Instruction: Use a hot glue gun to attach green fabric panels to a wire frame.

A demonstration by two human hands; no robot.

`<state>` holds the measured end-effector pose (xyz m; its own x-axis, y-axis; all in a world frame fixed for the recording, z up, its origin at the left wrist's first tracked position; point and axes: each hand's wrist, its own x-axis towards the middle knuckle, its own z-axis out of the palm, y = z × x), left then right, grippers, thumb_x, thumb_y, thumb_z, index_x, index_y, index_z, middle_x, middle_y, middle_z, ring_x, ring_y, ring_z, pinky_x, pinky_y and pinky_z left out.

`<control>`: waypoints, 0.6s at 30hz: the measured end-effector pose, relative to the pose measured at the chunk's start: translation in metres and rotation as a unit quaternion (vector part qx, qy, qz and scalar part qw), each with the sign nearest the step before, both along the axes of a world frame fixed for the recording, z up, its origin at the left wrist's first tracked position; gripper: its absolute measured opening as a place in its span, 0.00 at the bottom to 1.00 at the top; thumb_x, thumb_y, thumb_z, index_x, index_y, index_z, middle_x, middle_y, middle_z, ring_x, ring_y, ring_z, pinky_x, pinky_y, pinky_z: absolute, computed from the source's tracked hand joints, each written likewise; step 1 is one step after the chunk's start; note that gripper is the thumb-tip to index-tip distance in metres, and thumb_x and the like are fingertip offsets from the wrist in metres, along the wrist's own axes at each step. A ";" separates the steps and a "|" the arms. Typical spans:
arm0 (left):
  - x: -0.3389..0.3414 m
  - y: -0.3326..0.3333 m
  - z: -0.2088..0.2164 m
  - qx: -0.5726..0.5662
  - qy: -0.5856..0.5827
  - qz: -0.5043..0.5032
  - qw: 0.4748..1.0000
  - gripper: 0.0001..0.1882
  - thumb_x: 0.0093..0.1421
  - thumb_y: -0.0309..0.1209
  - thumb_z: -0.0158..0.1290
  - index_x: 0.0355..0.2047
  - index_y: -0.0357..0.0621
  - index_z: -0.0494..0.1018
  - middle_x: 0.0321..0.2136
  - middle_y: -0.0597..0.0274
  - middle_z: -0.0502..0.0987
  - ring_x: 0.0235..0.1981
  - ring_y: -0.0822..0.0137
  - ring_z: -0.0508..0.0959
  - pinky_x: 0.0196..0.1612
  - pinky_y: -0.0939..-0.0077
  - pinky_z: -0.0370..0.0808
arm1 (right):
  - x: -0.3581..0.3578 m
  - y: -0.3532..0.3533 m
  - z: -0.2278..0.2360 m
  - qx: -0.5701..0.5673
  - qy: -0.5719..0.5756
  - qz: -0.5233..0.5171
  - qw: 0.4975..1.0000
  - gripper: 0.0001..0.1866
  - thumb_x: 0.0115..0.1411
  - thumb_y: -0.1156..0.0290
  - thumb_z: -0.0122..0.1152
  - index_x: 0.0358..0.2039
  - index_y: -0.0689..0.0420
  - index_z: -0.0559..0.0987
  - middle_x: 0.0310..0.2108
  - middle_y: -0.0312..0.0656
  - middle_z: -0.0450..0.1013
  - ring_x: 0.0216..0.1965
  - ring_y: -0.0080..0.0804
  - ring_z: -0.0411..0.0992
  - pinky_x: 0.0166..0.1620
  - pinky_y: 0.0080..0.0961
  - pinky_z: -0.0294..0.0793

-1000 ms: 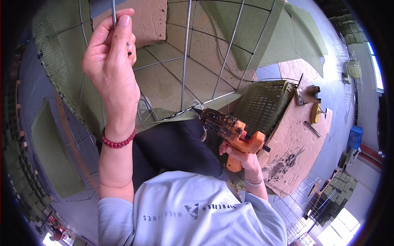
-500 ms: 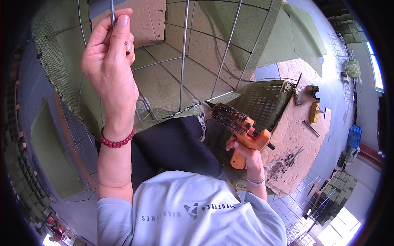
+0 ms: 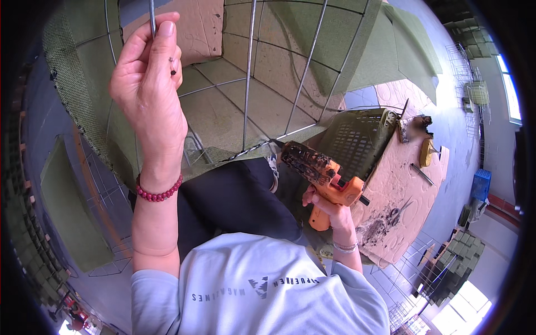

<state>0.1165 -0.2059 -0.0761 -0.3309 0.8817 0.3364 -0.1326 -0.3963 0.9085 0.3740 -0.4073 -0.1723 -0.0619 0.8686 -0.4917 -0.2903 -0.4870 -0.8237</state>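
Observation:
My left hand [image 3: 152, 84] is closed round a metal rod [image 3: 152, 14] of the wire frame [image 3: 247, 72] at the top left. Green mesh fabric [image 3: 92, 100] covers the frame's sides, with dark glue along the edge nearest me. Lower right of the frame, my right hand [image 3: 329, 209] grips the handle of an orange glue gun [image 3: 329, 178]. Dark, crusted residue coats the gun's front half. Its nozzle points up and left, at or very near the glued lower edge; whether it touches is too small to tell.
Right of the gun stands a green plastic basket [image 3: 357, 139]. Beside it, a cardboard sheet [image 3: 410, 190] bears scissors [image 3: 399, 215], dark scraps, a short rod [image 3: 422, 174] and a yellow piece [image 3: 427, 152]. Green fabric [image 3: 72, 206] lies on the floor at left.
My right hand and the glue gun have shifted slightly left, bringing the nozzle closer to the frame's lower edge. My left hand keeps its grip on the rod.

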 end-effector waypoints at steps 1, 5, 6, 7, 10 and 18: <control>0.000 0.000 0.000 0.000 -0.002 0.000 1.000 0.09 0.62 0.29 0.54 0.39 0.37 0.77 0.18 0.78 0.64 0.18 0.87 0.58 0.18 0.91 0.50 | 0.001 -0.001 -0.002 0.003 0.001 -0.014 1.000 0.14 0.54 0.80 0.61 0.41 0.63 0.71 0.32 0.39 0.71 0.32 0.28 0.72 0.39 0.26 0.72; 0.001 0.001 0.000 -0.006 0.001 0.000 1.000 0.10 0.63 0.29 0.53 0.40 0.36 0.77 0.17 0.77 0.63 0.17 0.87 0.58 0.17 0.90 0.49 | 0.005 0.002 -0.002 0.003 -0.001 -0.034 0.999 0.14 0.54 0.81 0.60 0.41 0.63 0.71 0.33 0.39 0.71 0.33 0.28 0.72 0.38 0.26 0.72; 0.001 0.000 0.001 -0.011 0.007 0.006 1.000 0.11 0.64 0.29 0.51 0.42 0.35 0.76 0.16 0.77 0.62 0.16 0.87 0.57 0.17 0.90 0.48 | 0.005 0.002 -0.002 0.004 -0.002 -0.050 0.999 0.14 0.54 0.81 0.60 0.41 0.63 0.71 0.33 0.39 0.71 0.33 0.29 0.72 0.38 0.27 0.72; 0.001 0.000 0.001 -0.011 0.007 0.007 1.000 0.11 0.64 0.29 0.51 0.42 0.35 0.76 0.16 0.77 0.62 0.16 0.87 0.57 0.17 0.90 0.48 | 0.005 0.002 -0.002 0.004 -0.002 -0.066 0.998 0.14 0.54 0.81 0.60 0.41 0.63 0.71 0.33 0.39 0.71 0.33 0.29 0.72 0.38 0.27 0.73; 0.002 -0.001 0.001 -0.016 0.006 0.010 1.000 0.11 0.64 0.29 0.51 0.41 0.35 0.76 0.16 0.77 0.62 0.16 0.87 0.57 0.17 0.90 0.48 | 0.008 0.002 0.000 0.007 -0.009 -0.066 0.998 0.14 0.53 0.82 0.60 0.41 0.63 0.72 0.34 0.39 0.70 0.32 0.29 0.72 0.37 0.27 0.73; 0.001 -0.001 -0.001 -0.008 0.016 0.006 1.000 0.11 0.64 0.29 0.51 0.41 0.35 0.76 0.16 0.76 0.63 0.16 0.87 0.57 0.17 0.90 0.48 | 0.015 -0.002 -0.007 0.007 -0.010 -0.060 0.998 0.14 0.53 0.81 0.61 0.41 0.63 0.72 0.33 0.39 0.71 0.32 0.29 0.72 0.37 0.27 0.73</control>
